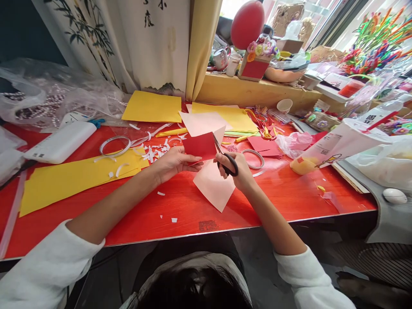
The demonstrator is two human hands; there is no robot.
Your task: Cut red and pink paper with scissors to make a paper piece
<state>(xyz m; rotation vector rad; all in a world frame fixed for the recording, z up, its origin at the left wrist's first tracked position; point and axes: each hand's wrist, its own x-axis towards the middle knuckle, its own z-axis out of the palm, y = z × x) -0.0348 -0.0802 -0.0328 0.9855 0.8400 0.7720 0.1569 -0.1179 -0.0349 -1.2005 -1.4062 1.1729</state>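
Note:
My left hand (pixel 175 162) pinches a square piece of red paper (pixel 200 147) by its lower left part, above the table. In my right hand (pixel 241 174) is a pair of scissors (pixel 229 165) with black handles, my fingers through the loops. Its blades point up and lie along the right edge of the red paper; whether they are fully closed I cannot make out. Below my hands a pale pink sheet (pixel 215 189) lies on the table, and another pale pink sheet (pixel 201 123) lies behind the red paper.
Yellow sheets (pixel 152 106) and long yellow strips (pixel 74 178) lie on the red table (pixel 135 223). White paper scraps (pixel 156 151) are scattered left of centre. Rolls of tape (pixel 115 146) lie about. A tilted plastic cup (pixel 334 143) stands at right, a white power bank (pixel 61 141) at left.

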